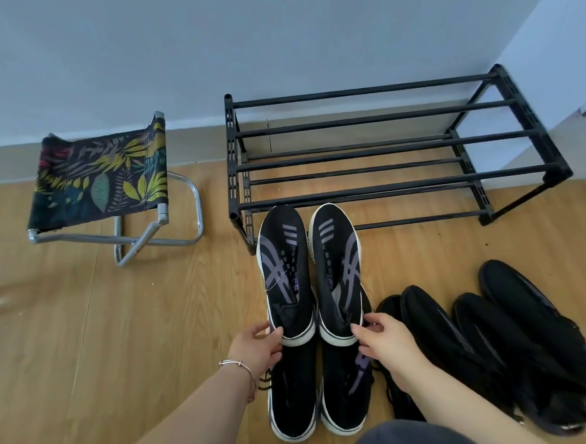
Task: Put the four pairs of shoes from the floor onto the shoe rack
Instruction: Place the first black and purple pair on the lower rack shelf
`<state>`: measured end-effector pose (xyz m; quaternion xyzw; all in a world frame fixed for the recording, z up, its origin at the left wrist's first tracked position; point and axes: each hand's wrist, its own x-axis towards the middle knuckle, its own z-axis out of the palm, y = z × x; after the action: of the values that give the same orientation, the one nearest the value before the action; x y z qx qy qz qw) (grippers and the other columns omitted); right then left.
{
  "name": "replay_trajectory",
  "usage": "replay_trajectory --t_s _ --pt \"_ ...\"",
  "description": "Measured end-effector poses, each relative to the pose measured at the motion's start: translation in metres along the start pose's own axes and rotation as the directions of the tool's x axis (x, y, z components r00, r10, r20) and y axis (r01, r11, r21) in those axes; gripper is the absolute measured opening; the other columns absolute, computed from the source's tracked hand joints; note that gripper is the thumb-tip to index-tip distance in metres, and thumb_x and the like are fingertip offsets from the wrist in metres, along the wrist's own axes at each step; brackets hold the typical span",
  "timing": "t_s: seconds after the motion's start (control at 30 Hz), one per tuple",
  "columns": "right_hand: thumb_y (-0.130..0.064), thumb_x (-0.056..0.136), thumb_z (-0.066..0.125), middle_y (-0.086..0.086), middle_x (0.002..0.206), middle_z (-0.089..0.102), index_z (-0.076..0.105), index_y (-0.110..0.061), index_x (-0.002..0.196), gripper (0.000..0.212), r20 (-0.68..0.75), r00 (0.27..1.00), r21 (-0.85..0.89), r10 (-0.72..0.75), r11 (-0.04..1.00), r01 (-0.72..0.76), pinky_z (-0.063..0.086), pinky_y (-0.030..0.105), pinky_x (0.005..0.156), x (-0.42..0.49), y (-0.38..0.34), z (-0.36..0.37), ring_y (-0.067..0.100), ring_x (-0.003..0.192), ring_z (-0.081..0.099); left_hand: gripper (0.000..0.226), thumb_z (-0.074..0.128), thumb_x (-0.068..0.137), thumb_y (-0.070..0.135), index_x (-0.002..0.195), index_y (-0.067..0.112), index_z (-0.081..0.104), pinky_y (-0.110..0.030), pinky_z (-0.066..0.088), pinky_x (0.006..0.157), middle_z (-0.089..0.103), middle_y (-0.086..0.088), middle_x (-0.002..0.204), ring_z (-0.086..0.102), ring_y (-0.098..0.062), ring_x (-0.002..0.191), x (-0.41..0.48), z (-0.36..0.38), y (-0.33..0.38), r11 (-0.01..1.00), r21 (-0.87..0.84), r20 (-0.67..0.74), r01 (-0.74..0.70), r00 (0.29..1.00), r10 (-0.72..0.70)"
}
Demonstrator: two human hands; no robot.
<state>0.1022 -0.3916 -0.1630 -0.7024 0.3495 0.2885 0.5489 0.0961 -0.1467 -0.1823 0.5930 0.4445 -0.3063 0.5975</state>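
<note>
Head view: I look down at the floor [86, 337], my two hands, and the shoe rack [397, 150] by the wall.
Left hand: my left hand [258, 344] has its fingers [276, 332] closed on the heel of the left striped shoe [284, 273].
Right hand: my right hand [384, 339] has its fingers [360, 331] closed on the heel of the right striped shoe [337, 270].
Where the held shoes are: side by side, toes pointing at the rack, right in front of its left end. They are not on a shelf yet.
Rack: both shelves have no shoes on them.
Other shoes: a second striped pair [316, 399] sits on the floor under my hands. Some all-black shoes [491, 340] lie in a bunch on the floor to my right, near the rack but not on it. They overlap, so I cannot count them well.
Done so far: I think nothing is put away.
Left to do: all four pairs, and this one looks like the first.
Also here: a little folding stool [100, 178] stands to the left of the rack.
</note>
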Motion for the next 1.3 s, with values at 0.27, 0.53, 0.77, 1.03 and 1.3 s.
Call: replay_trajectory --t_s 0.27,0.53,0.77,1.03,1.3 --pt "-0.015 0.083 0.080 0.009 0.103 0.072 0.066 -0.010 0.120 0.039 -0.161 0.987 0.183 -0.006 0.982 0.035 0.061 0.041 0.088 0.005 -0.002 0.007 0.020 0.087 0.074 0.044 0.076 0.087 0.014 0.128 0.010 0.063 -0.037 0.059 0.095 0.074 -0.013 0.112 0.075 -0.024 0.099 -0.003 0.005 0.000 0.981 -0.191 -0.033 -0.040 0.999 0.034" --pt "-0.011 0.083 0.080 0.011 0.113 0.070 0.065 -0.009 0.121 0.041 -0.127 0.992 0.359 0.028 0.933 0.020 0.062 0.037 0.079 0.045 -0.064 0.002 0.025 0.100 0.071 0.037 0.072 0.090 0.010 0.127 0.007 0.064 -0.037 0.060 0.093 0.071 -0.012 0.108 0.073 -0.024 0.095 0.011 0.026 0.078 0.976 -0.201 -0.062 -0.081 0.996 0.070" --pt "-0.003 0.085 0.076 0.015 0.115 0.069 0.067 -0.007 0.119 0.036 -0.169 0.985 0.384 0.034 0.923 0.034 0.063 0.041 0.082 0.081 -0.118 0.010 0.030 0.101 0.070 0.024 0.068 0.093 0.016 0.115 0.009 0.071 -0.044 0.059 0.094 0.071 -0.006 0.088 0.073 -0.030 0.096 0.029 0.035 0.126 0.977 0.094 -0.161 -0.190 0.966 0.204" --pt "0.001 0.088 0.072 0.013 0.118 0.067 0.061 -0.005 0.131 0.045 -0.145 0.989 0.405 -0.020 0.911 0.078 0.059 0.042 0.091 0.090 -0.129 0.019 0.027 0.103 0.068 0.041 0.051 0.096 0.005 0.135 0.012 0.061 -0.034 0.052 0.088 0.067 -0.012 0.129 0.062 -0.031 0.099 0.028 0.036 0.133 0.924 0.227 -0.254 -0.307 0.898 0.360" --pt "0.012 0.090 0.061 0.009 0.137 0.061 0.048 -0.008 0.146 0.060 -0.042 0.983 0.370 -0.177 0.912 0.180 0.050 0.044 0.105 0.095 -0.131 0.025 0.027 0.119 0.062 0.053 0.038 0.098 -0.003 0.147 0.016 0.050 -0.037 0.043 0.097 0.056 -0.010 0.143 0.053 -0.032 0.127 0.023 0.041 0.139 0.895 0.242 -0.099 -0.376 0.908 0.408"
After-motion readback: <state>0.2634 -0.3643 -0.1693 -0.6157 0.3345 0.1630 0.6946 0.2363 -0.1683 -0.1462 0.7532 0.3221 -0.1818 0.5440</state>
